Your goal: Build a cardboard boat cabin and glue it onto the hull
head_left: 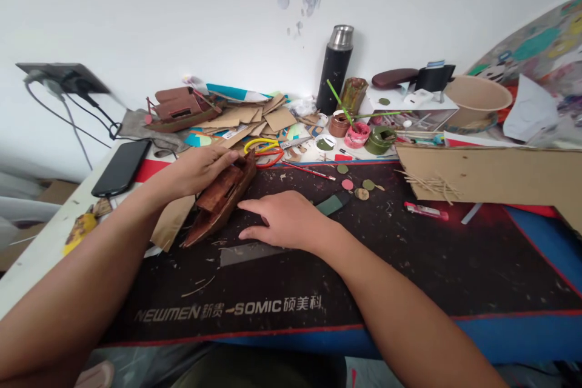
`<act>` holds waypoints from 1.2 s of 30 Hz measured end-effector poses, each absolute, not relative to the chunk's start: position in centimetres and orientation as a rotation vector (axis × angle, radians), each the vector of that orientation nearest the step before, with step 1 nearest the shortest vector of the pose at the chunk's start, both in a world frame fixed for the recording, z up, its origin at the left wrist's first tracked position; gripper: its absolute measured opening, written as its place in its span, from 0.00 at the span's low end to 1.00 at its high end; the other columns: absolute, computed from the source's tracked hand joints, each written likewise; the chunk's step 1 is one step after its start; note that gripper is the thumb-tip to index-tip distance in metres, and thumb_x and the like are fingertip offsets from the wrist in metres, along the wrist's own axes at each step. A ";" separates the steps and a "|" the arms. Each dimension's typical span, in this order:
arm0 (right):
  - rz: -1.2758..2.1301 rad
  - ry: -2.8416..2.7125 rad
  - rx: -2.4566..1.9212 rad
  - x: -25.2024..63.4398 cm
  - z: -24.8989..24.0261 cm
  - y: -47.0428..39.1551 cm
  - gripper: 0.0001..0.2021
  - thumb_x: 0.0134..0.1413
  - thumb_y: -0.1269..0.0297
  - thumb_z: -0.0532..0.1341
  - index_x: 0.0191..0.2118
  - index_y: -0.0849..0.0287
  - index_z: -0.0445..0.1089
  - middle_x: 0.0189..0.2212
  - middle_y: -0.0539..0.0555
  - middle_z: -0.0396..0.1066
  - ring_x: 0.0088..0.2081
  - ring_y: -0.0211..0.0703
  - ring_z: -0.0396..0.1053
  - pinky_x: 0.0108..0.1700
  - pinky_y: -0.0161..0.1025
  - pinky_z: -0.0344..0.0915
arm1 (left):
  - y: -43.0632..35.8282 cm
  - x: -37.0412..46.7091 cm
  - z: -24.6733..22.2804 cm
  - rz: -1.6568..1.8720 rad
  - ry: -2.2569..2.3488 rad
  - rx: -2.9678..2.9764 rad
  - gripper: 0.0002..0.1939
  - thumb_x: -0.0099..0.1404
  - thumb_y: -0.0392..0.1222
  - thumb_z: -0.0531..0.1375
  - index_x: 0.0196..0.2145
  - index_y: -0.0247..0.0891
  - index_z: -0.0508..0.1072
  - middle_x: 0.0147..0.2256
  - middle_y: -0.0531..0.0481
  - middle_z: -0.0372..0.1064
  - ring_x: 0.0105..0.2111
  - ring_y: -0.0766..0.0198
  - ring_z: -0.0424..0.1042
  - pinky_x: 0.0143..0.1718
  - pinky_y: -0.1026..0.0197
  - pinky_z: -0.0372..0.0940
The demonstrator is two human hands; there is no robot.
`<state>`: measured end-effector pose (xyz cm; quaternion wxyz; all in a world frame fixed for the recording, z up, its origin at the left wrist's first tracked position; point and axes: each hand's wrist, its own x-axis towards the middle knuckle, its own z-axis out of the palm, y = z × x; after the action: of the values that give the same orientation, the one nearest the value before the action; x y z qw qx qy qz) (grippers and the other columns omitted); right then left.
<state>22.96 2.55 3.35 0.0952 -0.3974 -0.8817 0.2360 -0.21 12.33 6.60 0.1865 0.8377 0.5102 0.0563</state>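
Note:
A reddish-brown model boat sits on the black desk mat, slanting from lower left to upper right. My left hand lies over its far end, with the fingers bent around the top edge and partly hidden. To the right of the hull is my right hand, palm down, thumb and index finger apart and pointing at the boat's side. The index fingertip is at the hull or just beside it; nothing shows between the fingers. A green-handled tool lies behind the right wrist.
Orange-handled scissors, cardboard scraps and a second model boat lie at the back. Paint jars stand near a black thermos. A phone is at left, a cardboard sheet at right.

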 end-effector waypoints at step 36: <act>0.676 -2.140 -1.574 26.4 4.2 4.7 0.12 0.73 0.55 0.63 0.48 0.55 0.83 0.39 0.54 0.84 0.39 0.46 0.77 0.39 0.38 0.60 | 13.0 -3.0 6.9 -0.014 1.321 2.569 0.23 0.64 0.41 0.55 0.53 0.48 0.82 0.55 0.48 0.81 0.55 0.51 0.79 0.58 0.56 0.69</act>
<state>26.36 4.74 4.16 0.1989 -0.5627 -0.7651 0.2416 -3.05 12.95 6.88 0.1262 0.8822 0.4536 -0.0048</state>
